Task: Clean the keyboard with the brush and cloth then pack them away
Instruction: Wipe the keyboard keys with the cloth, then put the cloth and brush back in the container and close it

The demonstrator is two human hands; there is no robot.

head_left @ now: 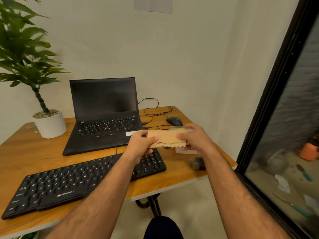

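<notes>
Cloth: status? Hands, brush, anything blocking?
Both hands, left hand and right hand, pinch folded cloth above desk. Brush lies by keyboard. Nothing blocking.

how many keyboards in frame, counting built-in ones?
2. The external black keyboard lies at the desk's front left; the laptop's built-in keyboard sits behind it, nearer the wall. None seems hidden.

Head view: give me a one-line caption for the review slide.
Both hands, left hand and right hand, hold a folded tan cloth above the black keyboard; brush lies on the desk.
</notes>
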